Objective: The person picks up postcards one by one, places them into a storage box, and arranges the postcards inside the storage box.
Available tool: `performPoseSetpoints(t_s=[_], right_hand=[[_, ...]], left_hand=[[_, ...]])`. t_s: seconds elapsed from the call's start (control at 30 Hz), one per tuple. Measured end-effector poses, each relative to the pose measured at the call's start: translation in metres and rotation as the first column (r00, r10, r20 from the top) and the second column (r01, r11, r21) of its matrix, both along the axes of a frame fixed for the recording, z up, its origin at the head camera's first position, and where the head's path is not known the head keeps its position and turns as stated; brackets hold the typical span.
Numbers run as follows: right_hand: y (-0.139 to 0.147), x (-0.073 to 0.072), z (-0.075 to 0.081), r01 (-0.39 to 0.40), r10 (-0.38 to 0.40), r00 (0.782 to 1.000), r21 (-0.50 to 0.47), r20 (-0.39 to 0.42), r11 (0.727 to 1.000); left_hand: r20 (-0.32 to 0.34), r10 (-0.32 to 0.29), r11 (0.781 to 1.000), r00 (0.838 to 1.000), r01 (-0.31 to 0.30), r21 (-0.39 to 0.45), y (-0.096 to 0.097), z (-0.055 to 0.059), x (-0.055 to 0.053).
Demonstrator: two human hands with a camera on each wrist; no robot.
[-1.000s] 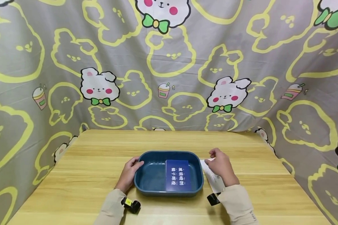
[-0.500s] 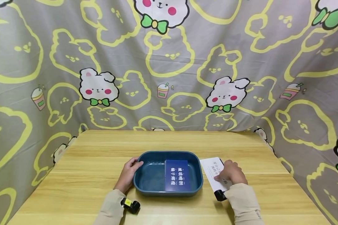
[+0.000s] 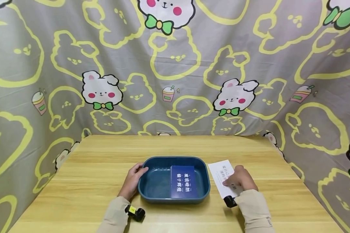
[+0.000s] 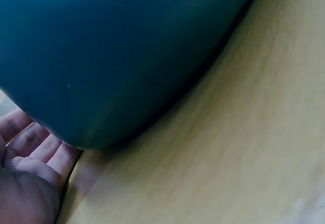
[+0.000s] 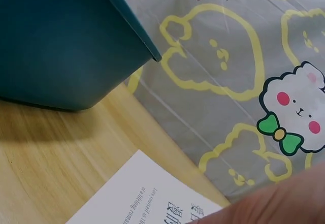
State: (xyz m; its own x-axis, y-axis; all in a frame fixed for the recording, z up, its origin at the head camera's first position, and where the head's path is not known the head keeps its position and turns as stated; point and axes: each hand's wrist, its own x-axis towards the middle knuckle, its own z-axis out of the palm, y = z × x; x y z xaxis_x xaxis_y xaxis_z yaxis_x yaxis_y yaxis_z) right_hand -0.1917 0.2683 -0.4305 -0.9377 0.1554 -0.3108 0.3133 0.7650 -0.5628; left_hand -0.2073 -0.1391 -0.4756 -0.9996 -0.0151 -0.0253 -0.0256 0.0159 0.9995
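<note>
A dark teal plastic bin (image 3: 154, 186) stands on the table, with a blue card (image 3: 183, 191) bearing white Chinese characters lying in its right half. My left hand (image 3: 132, 181) holds the bin's left end, thumb over the rim and fingers along the outer wall. Right of the bin, my right hand (image 3: 242, 178) grips a white card (image 3: 218, 171) printed with dark Chinese characters by its right side, thumb on its face; the fingers under it are hidden. In the right wrist view, the white card (image 5: 122, 198) also shows small English lines, and part of it is cut off.
The wood-grain table (image 3: 110, 152) runs back to a grey curtain (image 3: 128, 61) with yellow outlines and white rabbits, which also hangs along both sides. A black wrist camera (image 3: 135, 213) sits on the left sleeve, another (image 3: 229, 201) on the right.
My right hand has moved from the white card's far end to its right side, uncovering the print. The card has since shifted slightly right, away from the bin. My left hand stays put.
</note>
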Motion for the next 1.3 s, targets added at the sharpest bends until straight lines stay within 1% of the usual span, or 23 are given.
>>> performPoseSetpoints(t_s=[0.17, 0.27, 0.5, 0.63, 0.83, 1.0, 1.3], right_hand=[[0.002, 0.001, -0.001, 0.041, -0.048, 0.997, -0.111, -0.06, 0.993], [0.005, 0.0, -0.003, 0.039, -0.057, 0.993, -0.173, -0.099, 0.984], [0.011, -0.002, -0.003, 0.042, -0.073, 0.99, -0.244, -0.122, 0.969], [0.011, -0.002, 0.0, 0.054, -0.099, 0.985, -0.298, -0.139, 0.953], [0.01, -0.003, 0.005, 0.079, -0.141, 0.978, -0.35, -0.156, 0.933], [0.009, -0.004, 0.006, 0.087, -0.171, 0.967, -0.391, -0.187, 0.916], [0.007, -0.005, 0.006, 0.08, -0.194, 0.952, -0.418, -0.237, 0.905]], left_hand=[[0.001, -0.007, 1.0, 1.0, 0.007, -0.014, -0.001, 0.0, 0.001], [0.003, -0.007, 1.0, 1.0, 0.007, -0.015, -0.001, 0.0, 0.001], [0.003, -0.009, 1.0, 1.0, 0.009, -0.018, -0.001, 0.001, 0.0], [0.0, -0.01, 1.0, 1.0, 0.01, -0.019, -0.001, 0.002, 0.001], [0.003, -0.008, 1.0, 1.0, 0.008, -0.019, -0.001, 0.001, 0.0], [-0.001, -0.008, 1.0, 1.0, 0.008, -0.012, -0.001, 0.001, -0.001], [-0.001, -0.012, 1.0, 1.0, 0.012, -0.016, -0.001, 0.001, 0.0]])
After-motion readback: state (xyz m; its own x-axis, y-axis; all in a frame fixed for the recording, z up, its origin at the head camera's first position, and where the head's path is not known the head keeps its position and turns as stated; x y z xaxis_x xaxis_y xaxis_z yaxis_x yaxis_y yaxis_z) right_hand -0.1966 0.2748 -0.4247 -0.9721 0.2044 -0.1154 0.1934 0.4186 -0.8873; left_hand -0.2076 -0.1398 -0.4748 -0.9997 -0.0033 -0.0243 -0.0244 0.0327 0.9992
